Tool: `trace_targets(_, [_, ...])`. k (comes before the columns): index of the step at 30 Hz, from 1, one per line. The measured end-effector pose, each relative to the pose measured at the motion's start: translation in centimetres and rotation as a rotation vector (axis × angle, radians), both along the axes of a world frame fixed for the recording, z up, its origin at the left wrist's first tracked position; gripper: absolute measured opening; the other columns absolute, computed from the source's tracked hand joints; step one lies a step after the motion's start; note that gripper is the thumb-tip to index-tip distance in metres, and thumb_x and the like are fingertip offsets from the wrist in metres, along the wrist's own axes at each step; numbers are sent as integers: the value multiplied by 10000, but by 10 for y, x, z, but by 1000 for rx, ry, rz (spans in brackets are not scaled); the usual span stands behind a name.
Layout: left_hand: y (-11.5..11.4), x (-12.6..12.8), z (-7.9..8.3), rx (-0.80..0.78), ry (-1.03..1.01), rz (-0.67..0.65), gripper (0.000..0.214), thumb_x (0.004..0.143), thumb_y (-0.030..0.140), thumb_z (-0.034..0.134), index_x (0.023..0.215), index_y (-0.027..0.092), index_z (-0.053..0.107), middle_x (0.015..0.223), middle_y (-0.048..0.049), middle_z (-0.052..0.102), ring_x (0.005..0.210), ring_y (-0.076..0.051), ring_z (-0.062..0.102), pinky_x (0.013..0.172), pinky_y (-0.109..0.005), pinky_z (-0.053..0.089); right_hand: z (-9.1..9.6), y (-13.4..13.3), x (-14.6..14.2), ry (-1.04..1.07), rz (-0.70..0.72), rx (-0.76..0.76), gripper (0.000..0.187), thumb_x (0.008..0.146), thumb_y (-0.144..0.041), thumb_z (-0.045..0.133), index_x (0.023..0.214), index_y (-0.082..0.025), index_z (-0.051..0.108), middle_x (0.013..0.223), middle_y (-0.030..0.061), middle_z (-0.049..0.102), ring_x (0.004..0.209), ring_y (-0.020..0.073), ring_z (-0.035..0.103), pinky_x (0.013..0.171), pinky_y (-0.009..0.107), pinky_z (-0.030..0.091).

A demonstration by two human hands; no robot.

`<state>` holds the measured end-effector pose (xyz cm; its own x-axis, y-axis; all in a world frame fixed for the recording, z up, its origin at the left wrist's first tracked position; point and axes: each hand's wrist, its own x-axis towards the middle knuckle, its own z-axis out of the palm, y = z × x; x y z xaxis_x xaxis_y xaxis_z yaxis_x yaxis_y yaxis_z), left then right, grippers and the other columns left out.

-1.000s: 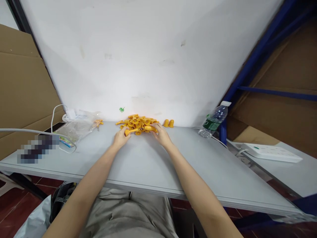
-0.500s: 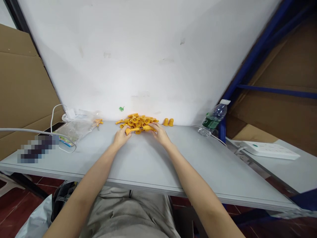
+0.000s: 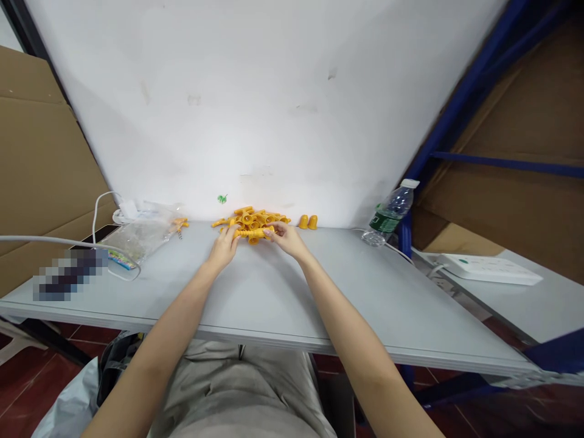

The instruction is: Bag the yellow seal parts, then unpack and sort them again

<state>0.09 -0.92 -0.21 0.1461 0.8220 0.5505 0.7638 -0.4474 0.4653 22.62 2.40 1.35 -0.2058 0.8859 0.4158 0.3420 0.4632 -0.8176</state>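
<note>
My left hand (image 3: 223, 247) is closed on the left end of a yellow plastic rod-like piece (image 3: 250, 233). My right hand (image 3: 290, 239) pinches the right end of the same line of yellow plastic. Whether it is one piece or two put end to end, I cannot tell. It lies level, just in front of a pile of yellow plastic parts (image 3: 247, 218), several with round cup-like openings. To the right of the pile, two yellow caps (image 3: 308, 222) stand against the wall. My fingertips partly hide both ends of the held piece.
A clear plastic bag (image 3: 146, 234) with a few yellow parts beside it lies at left, near white cables (image 3: 125, 214) and a blurred-out object (image 3: 68, 275). At right, a water bottle (image 3: 391, 213) leans by the blue frame, and a white power strip (image 3: 490, 269) lies beyond.
My right hand has shifted slightly left, closer to my left hand. The wide end of the yellow piece at my left hand is now covered by the fingers. The view has shifted a little.
</note>
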Motion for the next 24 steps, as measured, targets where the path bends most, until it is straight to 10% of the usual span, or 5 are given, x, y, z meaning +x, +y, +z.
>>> trace_targets(6, [6,-3,-9,50,-26,-25,334,935,224,422,1254,187,515,1217,-137,588,1068,-251,598,899,-403,511,8,-23,9,119,223,-116,587,665,-602,743,1053,-167,671,907,69,714,706,171,629,721,346,538])
trace_targets(13, [6,0,-9,88,-36,-80,316,932,219,428,1232,191,522,1185,-129,587,1059,-243,597,869,-383,523,7,-32,0,144,3,-298,695,726,-836,475,525,-174,543,464,45,580,335,76,395,380,239,326])
trace_targets(24, [11,0,-15,98,-97,-55,283,911,196,457,1182,203,538,1135,-112,602,1054,-239,599,918,-410,508,7,-33,4,223,188,-234,582,626,-593,791,1031,-208,629,928,58,726,536,120,623,569,286,536])
